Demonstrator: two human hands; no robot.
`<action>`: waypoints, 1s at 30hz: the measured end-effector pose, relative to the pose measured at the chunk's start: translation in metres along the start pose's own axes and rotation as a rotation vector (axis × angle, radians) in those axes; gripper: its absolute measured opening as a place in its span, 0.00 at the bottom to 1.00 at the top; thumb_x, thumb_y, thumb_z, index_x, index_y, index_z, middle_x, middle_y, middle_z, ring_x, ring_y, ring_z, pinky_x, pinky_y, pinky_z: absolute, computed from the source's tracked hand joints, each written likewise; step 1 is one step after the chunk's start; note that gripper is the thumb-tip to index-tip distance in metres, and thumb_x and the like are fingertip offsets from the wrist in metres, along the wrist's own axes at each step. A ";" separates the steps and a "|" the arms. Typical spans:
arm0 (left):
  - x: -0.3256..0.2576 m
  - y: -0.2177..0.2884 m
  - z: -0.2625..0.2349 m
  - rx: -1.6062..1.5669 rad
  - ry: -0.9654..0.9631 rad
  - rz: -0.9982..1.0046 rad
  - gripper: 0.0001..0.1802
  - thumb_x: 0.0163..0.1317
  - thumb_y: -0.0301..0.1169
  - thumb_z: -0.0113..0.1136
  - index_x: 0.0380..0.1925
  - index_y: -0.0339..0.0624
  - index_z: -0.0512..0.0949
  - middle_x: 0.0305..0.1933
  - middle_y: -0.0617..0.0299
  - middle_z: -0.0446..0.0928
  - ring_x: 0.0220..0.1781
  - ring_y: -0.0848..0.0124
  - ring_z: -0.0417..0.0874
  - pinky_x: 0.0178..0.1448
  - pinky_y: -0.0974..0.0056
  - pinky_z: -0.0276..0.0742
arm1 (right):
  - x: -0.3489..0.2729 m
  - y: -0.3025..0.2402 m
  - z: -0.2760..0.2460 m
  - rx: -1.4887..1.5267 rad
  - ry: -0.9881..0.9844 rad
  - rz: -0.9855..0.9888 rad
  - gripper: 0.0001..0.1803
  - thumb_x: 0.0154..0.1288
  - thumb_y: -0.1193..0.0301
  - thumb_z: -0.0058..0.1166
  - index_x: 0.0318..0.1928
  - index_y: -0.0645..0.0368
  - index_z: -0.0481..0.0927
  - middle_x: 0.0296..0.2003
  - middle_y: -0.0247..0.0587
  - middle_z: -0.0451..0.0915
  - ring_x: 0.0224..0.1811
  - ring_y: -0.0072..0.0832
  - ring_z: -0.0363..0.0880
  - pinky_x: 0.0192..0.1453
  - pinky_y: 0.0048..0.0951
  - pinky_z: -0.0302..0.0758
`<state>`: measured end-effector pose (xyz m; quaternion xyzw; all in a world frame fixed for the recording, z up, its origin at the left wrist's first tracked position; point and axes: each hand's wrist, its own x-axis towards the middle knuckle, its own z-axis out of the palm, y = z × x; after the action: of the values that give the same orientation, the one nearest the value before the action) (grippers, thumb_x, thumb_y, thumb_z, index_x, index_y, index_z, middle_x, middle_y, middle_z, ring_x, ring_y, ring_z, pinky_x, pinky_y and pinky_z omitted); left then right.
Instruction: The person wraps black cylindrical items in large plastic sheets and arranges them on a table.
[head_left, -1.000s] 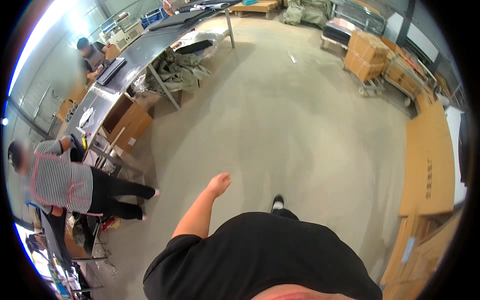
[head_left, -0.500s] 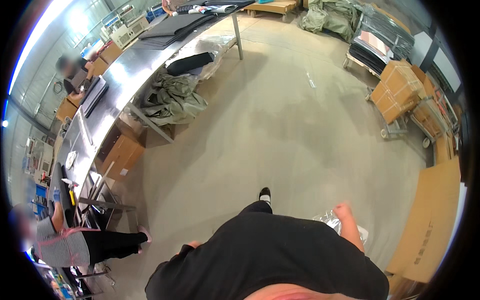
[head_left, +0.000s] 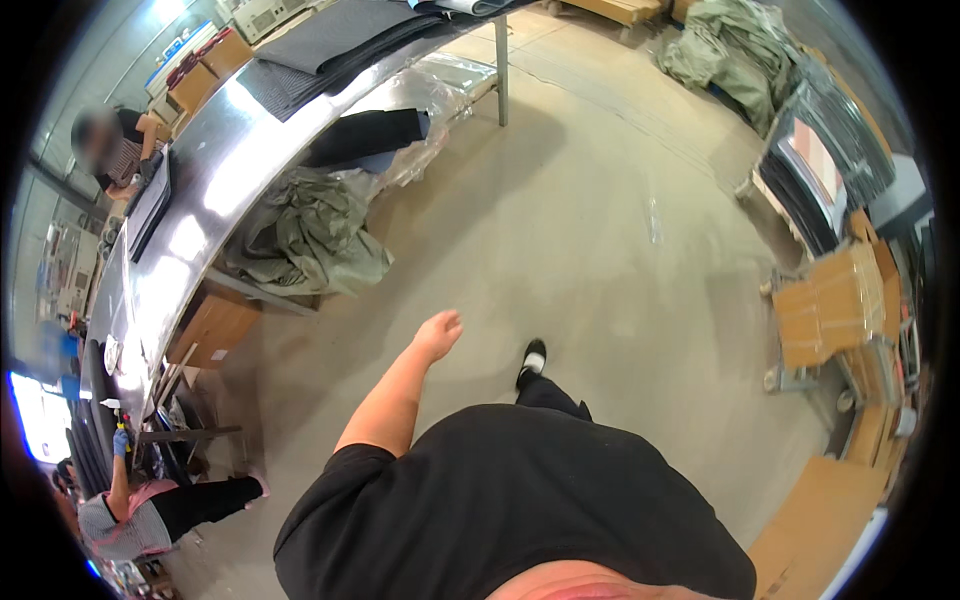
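The left hand has swung forward into view over the bare concrete floor; half a second ago it was out of sight and the right hand was the one showing, low at the right with something clear and crinkly beside it. Now the right hand is out of the picture, so whether its grip carries anything cannot be told. The left grip is loose and empty, fingers lightly curled, touching nothing. Nearest to it, just to its right and a little lower, is the person's own black shoe, planted mid-stride. Up and to the left of the grip lies a heap of grey-green cloth against the edge of the long shiny metal bench, with a brown cardboard box under the bench to the grip's left. Dark folded mats sit on the bench farther up. The bench has come closer and fills more of the view than a second ago, so by my reading the person is walking along it with arms swinging. Two other people work at the bench, one at its far end and one low at the left.
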<state>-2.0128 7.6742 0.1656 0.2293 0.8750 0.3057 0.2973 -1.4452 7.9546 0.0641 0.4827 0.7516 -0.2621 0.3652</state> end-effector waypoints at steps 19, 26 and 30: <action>0.486 -0.063 -0.060 0.314 -0.074 -0.635 0.21 0.62 0.38 0.45 0.51 0.45 0.78 0.60 0.50 0.72 0.61 0.55 0.73 0.64 0.55 0.68 | 0.398 -0.503 -0.521 -0.144 0.250 -0.231 0.23 0.56 0.59 0.57 0.51 0.55 0.78 0.46 0.52 0.80 0.49 0.46 0.79 0.54 0.43 0.74; 0.767 -0.011 -0.143 0.780 -0.077 -0.510 0.20 0.60 0.32 0.47 0.52 0.52 0.78 0.70 0.62 0.63 0.74 0.60 0.54 0.73 0.51 0.53 | 0.455 -0.609 -0.505 -0.234 0.212 -0.742 0.22 0.54 0.59 0.58 0.48 0.54 0.79 0.46 0.47 0.77 0.46 0.45 0.77 0.50 0.44 0.74; 0.878 -0.056 -0.157 1.015 -0.035 -0.329 0.20 0.60 0.37 0.50 0.51 0.49 0.78 0.69 0.61 0.63 0.75 0.60 0.52 0.73 0.50 0.51 | 0.509 -0.626 -0.486 -0.305 0.178 -0.883 0.16 0.52 0.62 0.57 0.42 0.54 0.81 0.37 0.42 0.78 0.40 0.42 0.77 0.43 0.43 0.74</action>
<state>-2.7591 8.0834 -0.1056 0.2091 0.9322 -0.2105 0.2073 -2.2986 8.3411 -0.0291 0.0782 0.9432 -0.2366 0.2199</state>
